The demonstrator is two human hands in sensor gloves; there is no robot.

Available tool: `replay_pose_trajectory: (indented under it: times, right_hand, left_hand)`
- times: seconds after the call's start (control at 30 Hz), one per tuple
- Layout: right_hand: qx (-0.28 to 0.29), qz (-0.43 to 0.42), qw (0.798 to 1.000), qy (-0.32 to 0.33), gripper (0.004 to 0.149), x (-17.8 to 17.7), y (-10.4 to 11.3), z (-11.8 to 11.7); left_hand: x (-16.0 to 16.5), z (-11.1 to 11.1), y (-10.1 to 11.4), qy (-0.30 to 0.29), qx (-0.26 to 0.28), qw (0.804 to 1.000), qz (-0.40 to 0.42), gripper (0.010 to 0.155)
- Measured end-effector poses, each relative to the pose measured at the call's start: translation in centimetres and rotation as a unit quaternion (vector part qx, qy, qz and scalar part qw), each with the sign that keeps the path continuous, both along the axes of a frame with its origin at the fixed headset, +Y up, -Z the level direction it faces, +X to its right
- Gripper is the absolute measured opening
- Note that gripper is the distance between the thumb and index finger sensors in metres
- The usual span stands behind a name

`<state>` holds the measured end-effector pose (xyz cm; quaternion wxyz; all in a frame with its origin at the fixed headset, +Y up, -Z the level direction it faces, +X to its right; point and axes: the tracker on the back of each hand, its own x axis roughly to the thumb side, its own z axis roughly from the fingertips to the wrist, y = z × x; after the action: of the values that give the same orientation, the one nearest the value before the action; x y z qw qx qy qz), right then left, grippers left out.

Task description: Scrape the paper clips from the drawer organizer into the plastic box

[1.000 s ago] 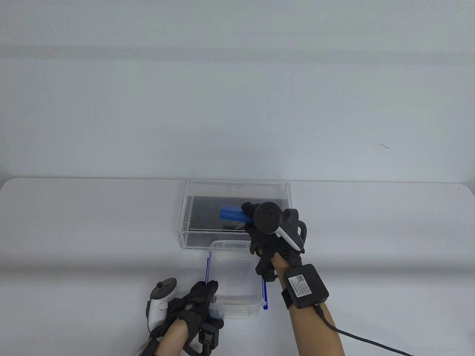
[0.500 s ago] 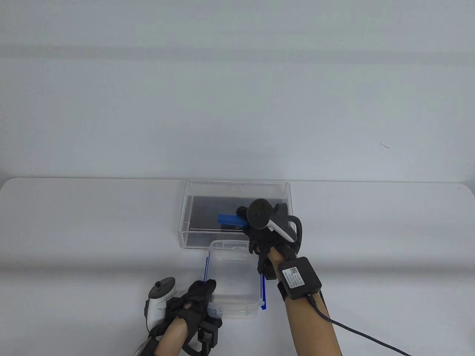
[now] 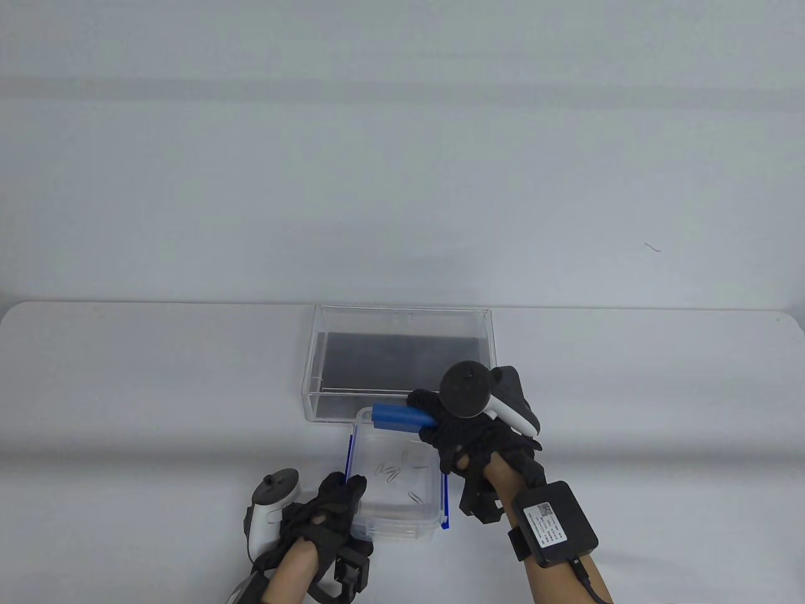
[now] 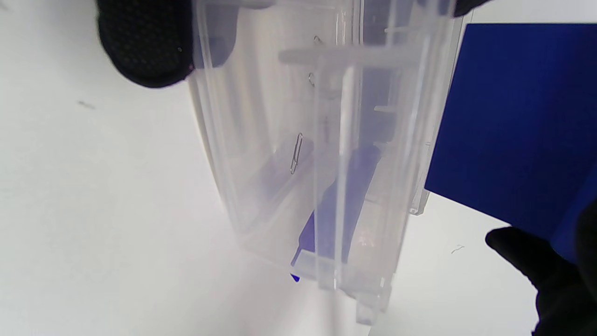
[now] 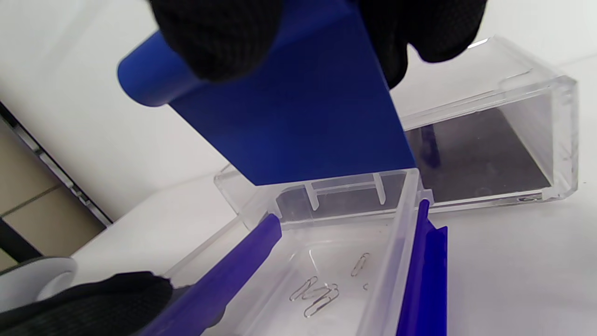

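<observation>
My right hand (image 3: 434,420) grips a blue scraper (image 3: 397,416) over the far end of the plastic box (image 3: 434,503); it also shows in the right wrist view (image 5: 298,126). The clear drawer organizer (image 3: 314,352) with a dark floor stands just beyond the box. Several paper clips (image 3: 390,472) lie on the box floor, also seen in the right wrist view (image 5: 319,294). My left hand (image 3: 333,503) holds the box's near left corner. One paper clip (image 4: 296,153) shows through the box wall (image 4: 242,140) in the left wrist view.
The box has blue latches on its long sides (image 3: 447,503) (image 5: 424,275). A white table (image 3: 157,390) carries both containers. A small dark scrap (image 3: 651,247) lies far right on the backdrop.
My right hand has drawn the scraper back out of the organizer to above the box. Paper clips now lie in the box, where none showed before. The left hand has stayed put.
</observation>
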<state>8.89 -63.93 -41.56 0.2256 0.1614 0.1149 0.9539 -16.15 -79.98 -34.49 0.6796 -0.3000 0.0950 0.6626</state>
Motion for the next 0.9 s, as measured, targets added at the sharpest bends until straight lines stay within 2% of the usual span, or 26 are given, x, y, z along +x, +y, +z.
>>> replay_pose_trajectory:
  times: [0.2, 0.37, 0.53, 0.7, 0.77, 0.9]
  right_hand:
    - [0.079, -0.058, 0.992, -0.086, 0.063, 2.8, 0.1, 3.2]
    - [0.136, -0.137, 0.961, -0.197, 0.066, 6.7, -0.9, 6.1]
    - [0.131, -0.185, 0.927, -0.298, 0.066, 10.7, -3.0, 8.2]
    - [0.127, -0.207, 0.902, -0.357, 0.065, 13.8, -6.7, 9.8]
    - [0.102, -0.199, 0.904, -0.364, 0.065, 14.8, -7.5, 10.0]
    - [0.103, -0.210, 0.894, -0.383, 0.065, 15.7, -8.1, 10.3]
  left_hand:
    - [-0.2, -0.2, 0.1, -0.004, 0.022, 1.000, -0.013, 0.084]
    - [-0.4, -0.2, 0.4, -0.003, 0.056, 0.998, -0.033, 0.084]
    - [-0.5, -0.1, 1.0, -0.002, 0.079, 0.996, -0.033, 0.083]
    - [-0.6, 0.1, 1.5, 0.002, 0.093, 0.995, -0.020, 0.083]
    - [-0.6, 0.2, 1.6, 0.004, 0.097, 0.995, -0.018, 0.083]
    - [-0.8, 0.3, 1.9, 0.008, 0.106, 0.994, -0.017, 0.083]
